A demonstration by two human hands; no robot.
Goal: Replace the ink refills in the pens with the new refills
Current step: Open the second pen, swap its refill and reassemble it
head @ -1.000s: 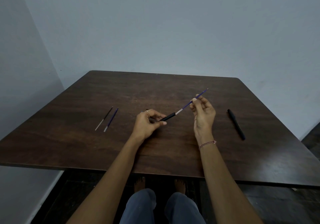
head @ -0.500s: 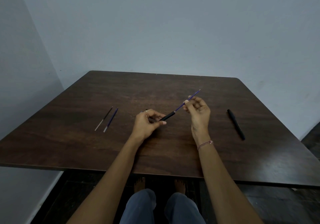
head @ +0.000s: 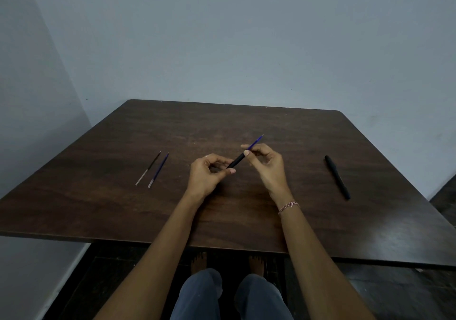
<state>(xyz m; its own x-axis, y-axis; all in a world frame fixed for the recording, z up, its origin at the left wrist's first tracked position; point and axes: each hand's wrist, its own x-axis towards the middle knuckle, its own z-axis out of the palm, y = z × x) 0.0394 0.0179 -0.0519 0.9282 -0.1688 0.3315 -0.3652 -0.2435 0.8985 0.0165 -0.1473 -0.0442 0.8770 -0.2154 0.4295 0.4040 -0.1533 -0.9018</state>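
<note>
My left hand (head: pixel 208 175) grips the lower end of a black pen barrel (head: pixel 236 161) held above the table's middle. A blue refill (head: pixel 256 141) sticks out of the barrel's upper end, and my right hand (head: pixel 267 165) pinches it right at the barrel's mouth. Only the refill's tip half shows beyond my fingers. Two loose refills lie side by side at the left: a dark one (head: pixel 148 167) and a blue one (head: pixel 158 169). A second black pen (head: pixel 337 177) lies at the right.
The dark wooden table (head: pixel 246 216) stands against grey walls at the back and left. Its near edge is above my knees and bare feet. Dark floor shows under the table and at the right.
My right hand has slid down and left toward my left hand, pushing the blue refill deeper into the black barrel. Less of the refill shows now.
</note>
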